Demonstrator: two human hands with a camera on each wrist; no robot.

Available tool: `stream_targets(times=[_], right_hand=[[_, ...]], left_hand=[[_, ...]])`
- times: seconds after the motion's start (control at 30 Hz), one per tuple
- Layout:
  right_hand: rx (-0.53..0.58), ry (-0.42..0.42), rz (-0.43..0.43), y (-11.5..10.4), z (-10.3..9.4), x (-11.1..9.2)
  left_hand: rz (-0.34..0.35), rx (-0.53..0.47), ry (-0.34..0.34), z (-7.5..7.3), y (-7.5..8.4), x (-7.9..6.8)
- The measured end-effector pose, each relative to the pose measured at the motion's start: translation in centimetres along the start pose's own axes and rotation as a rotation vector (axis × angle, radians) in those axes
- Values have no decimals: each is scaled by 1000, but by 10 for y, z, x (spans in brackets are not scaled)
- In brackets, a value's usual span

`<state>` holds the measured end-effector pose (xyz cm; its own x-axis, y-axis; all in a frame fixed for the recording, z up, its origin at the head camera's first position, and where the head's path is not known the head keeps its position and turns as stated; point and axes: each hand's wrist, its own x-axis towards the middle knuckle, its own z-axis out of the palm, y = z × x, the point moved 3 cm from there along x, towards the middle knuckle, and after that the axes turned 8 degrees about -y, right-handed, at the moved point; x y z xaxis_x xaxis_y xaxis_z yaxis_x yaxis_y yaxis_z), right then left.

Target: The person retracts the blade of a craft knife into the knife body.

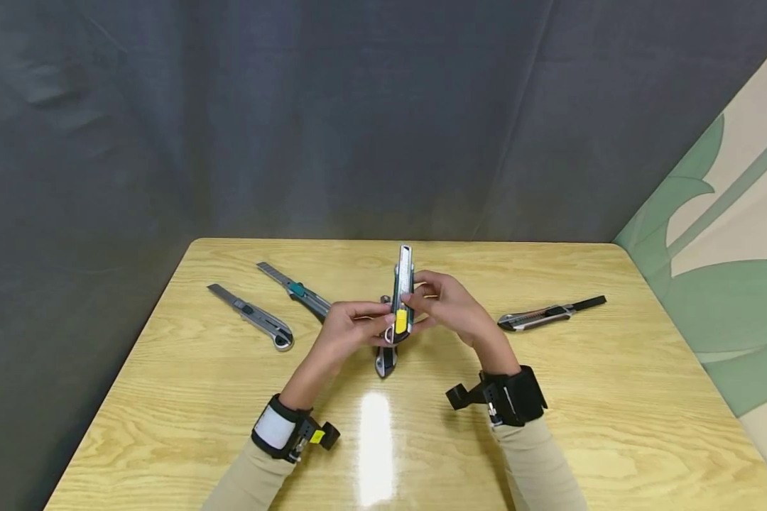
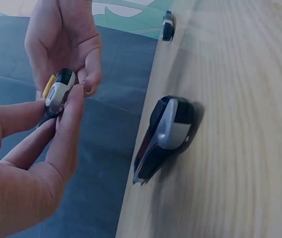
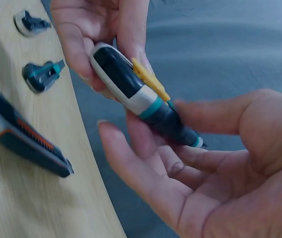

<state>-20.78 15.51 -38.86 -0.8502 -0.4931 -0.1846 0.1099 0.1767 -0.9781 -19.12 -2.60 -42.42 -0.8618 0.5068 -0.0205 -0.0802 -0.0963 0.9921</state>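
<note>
A snap-off utility knife point(image 1: 405, 273) with a yellow slider and teal trim is held above the middle of the table, its long axis pointing away from me in the head view. My left hand point(image 1: 351, 325) pinches its near end between thumb and fingers. On the other side, my right hand point(image 1: 455, 306) holds it further up, thumb on top and fingers beneath. The left wrist view has the silver and black butt of this knife point(image 2: 57, 97) between the left fingertips. Directly below the hands, a black and silver utility knife point(image 1: 386, 362) lies on the table, partly covered by them.
On the left lie a grey utility knife point(image 1: 258, 319) and one with a teal slider point(image 1: 303, 292), both with blades out. To the right rests a utility knife with a black blade point(image 1: 540, 316). A dark curtain point(image 1: 383, 128) hangs behind the wooden table point(image 1: 166, 426).
</note>
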Motion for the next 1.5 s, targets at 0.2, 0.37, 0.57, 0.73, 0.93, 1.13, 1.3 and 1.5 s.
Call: stream_targets(times=[0.2, 0.37, 0.57, 0.73, 0.93, 1.13, 1.3, 1.5], right_hand=[[-79, 15, 67, 8, -9, 0], [-122, 27, 177, 20, -15, -1], [-183, 8, 248, 35, -18, 0], [-227, -18, 306, 43, -15, 1], [-228, -29, 324, 46, -9, 1], [-245, 11, 338, 50, -7, 4], [-255, 71, 360, 53, -8, 5], [-366, 116, 378, 49, -10, 5]], left_hand=[[-68, 17, -96, 2, -5, 1], [-94, 82, -76, -4, -6, 1], [-102, 109, -29, -12, -2, 0], [-127, 89, -52, -14, -2, 0], [-127, 107, -61, -16, 0, -1], [-103, 123, -46, -16, 0, -1], [-95, 125, -56, -16, 0, -2], [-88, 139, -54, -15, 1, -2]])
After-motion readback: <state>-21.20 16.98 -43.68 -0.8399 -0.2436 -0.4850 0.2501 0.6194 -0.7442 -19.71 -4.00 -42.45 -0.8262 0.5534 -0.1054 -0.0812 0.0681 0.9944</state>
